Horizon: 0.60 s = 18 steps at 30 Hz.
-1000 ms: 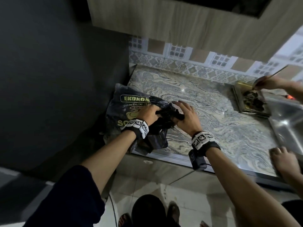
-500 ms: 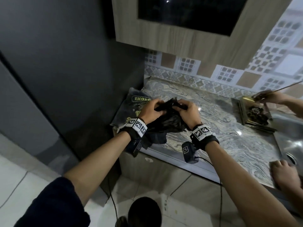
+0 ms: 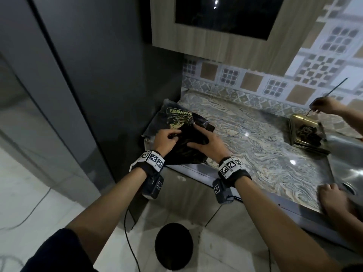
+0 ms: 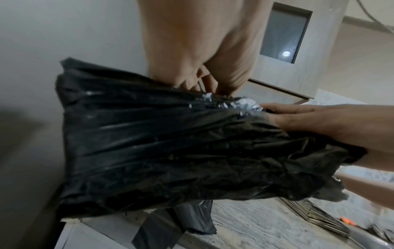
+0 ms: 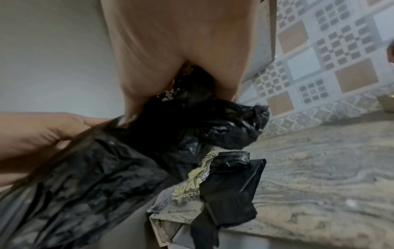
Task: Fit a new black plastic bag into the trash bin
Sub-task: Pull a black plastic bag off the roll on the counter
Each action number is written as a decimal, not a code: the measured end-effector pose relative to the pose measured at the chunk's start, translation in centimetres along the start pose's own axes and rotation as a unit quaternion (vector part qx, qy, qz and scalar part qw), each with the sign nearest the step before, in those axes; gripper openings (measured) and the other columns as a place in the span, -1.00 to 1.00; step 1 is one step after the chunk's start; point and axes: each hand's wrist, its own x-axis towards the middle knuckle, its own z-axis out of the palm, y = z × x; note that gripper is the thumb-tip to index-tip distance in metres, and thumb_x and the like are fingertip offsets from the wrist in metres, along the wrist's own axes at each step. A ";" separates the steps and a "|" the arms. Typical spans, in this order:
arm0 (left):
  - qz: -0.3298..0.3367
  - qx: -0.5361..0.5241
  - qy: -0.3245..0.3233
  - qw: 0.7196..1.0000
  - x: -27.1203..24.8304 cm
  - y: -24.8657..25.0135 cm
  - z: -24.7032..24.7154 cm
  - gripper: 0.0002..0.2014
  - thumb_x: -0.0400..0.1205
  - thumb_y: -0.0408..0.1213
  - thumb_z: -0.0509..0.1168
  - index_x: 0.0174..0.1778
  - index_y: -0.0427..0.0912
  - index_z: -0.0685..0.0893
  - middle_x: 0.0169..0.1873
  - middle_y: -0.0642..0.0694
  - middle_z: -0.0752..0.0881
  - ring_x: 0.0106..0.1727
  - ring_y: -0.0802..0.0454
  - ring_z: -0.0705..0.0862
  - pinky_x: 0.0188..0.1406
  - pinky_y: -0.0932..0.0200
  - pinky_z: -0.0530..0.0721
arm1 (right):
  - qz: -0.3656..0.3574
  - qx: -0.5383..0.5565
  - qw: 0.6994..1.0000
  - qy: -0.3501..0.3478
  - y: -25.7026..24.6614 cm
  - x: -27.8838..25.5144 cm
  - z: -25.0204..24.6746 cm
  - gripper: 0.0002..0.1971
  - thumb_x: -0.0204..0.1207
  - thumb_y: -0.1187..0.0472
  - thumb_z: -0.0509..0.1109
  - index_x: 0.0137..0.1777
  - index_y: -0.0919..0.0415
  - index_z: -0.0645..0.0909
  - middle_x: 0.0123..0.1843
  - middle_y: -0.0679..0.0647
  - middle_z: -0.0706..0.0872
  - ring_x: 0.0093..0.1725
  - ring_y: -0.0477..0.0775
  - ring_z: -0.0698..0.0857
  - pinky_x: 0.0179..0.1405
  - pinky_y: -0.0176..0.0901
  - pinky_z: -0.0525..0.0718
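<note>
Marbled grey stone forms the countertop point(image 3: 255, 146), backed by patterned wall tiles and shaded by a wood-grain cabinet point(image 3: 225, 44) above. At its near left corner both hands work on a crumpled black plastic bag point(image 3: 188, 148). It is held just above the counter edge, over a printed pack of bags point(image 3: 176, 116) with gold lettering that lies flat in the corner against the dark wall.

The left hand point(image 3: 167, 138) has its fingers curled into the gathered top of the bag, pinching the plastic, as the left wrist view shows. The right hand point(image 3: 208, 146) lies over the bag's right side, and the right wrist view shows plastic caught between thumb and fingers, so it too has hold of the bag. The bag's loose body hangs toward the person, past the counter edge.

On the floor below, close to the cabinet front, stands a round dark trash bin point(image 3: 173, 246); no bag reaches it.

Far right, another person's hand point(image 3: 324, 105) holds a thin stick over a gold tray point(image 3: 294, 124) with dark contents, beside a steel sink point(image 3: 345, 154). Their other hand point(image 3: 332, 199) rests on the counter near the sink.
</note>
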 end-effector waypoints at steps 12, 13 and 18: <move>-0.001 -0.109 -0.047 0.993 -2.3 -3.1 -6.5 -0.53 0.55 -0.45 0.38 0.39 -0.10 0.63 0.39 -0.07 0.64 0.43 0.07 0.56 0.39 0.31 0.44 | 0.082 0.061 0.993 0.068 -5.2 -2.3 6.7 -0.01 0.18 -0.46 0.46 0.59 -0.48 0.03 0.51 0.11 0.53 0.49 0.14 0.53 0.39 0.18 0.61; -0.006 -0.121 -0.042 0.992 -2.3 -3.5 -6.7 -0.56 0.57 -0.42 0.36 0.39 -0.12 0.64 0.38 -0.09 0.64 0.42 0.06 0.57 0.43 0.27 0.46 | 0.084 0.052 0.993 0.071 -5.4 -2.8 7.1 -0.10 0.25 -0.40 0.45 0.60 -0.42 0.13 0.47 0.10 0.58 0.44 0.14 0.57 0.33 0.16 0.65; -0.046 -0.191 0.006 0.981 -2.4 -5.6 -7.1 -0.67 0.61 -0.43 0.32 0.29 -0.22 0.71 0.27 -0.17 0.73 0.32 -0.01 0.67 0.32 0.22 0.59 | 0.107 0.046 0.983 0.142 -5.5 -5.5 9.1 -0.47 0.54 0.23 0.44 0.50 -0.03 0.47 0.26 0.15 0.73 0.06 0.18 0.71 0.04 0.01 0.69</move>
